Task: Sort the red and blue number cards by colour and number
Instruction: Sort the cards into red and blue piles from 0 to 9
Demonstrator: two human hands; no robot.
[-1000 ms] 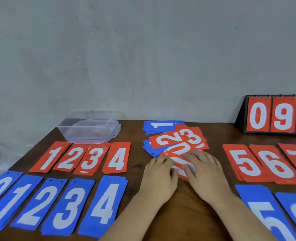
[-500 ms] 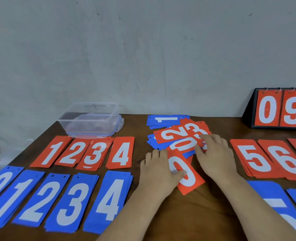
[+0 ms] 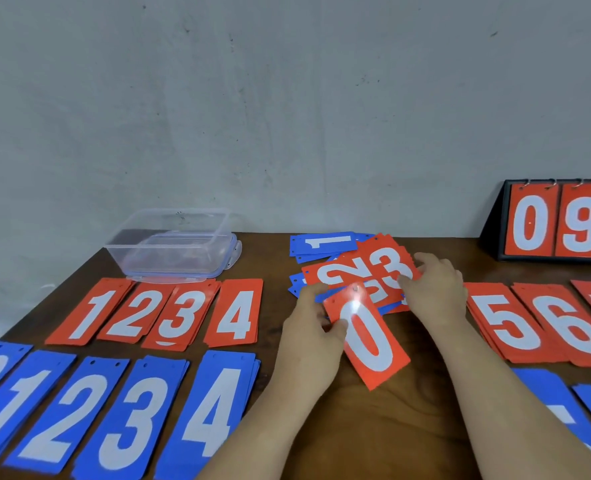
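A mixed heap of red and blue cards [image 3: 353,265] lies at the middle back of the table. My left hand [image 3: 313,336] pinches the left edge of a red 0 card [image 3: 368,339], which is tilted and lies in front of the heap. My right hand [image 3: 432,289] rests on the heap's right side, fingers on a red 3 card [image 3: 389,263]. Sorted red piles 1 to 4 [image 3: 162,313] sit at the left, with blue piles 0 to 4 [image 3: 114,410] in front of them. Red piles 5, 6, 7 [image 3: 543,323] lie at the right.
A clear plastic box [image 3: 173,245] stands at the back left. A black flip scoreboard [image 3: 557,221] showing red 0 and 9 stands at the back right. More blue cards [image 3: 564,407] lie at the front right, cut by the frame edge. A grey wall rises behind the table.
My left hand has drawn the red 0 card out of the heap toward me. My right hand has moved back and right onto the red 3 card.
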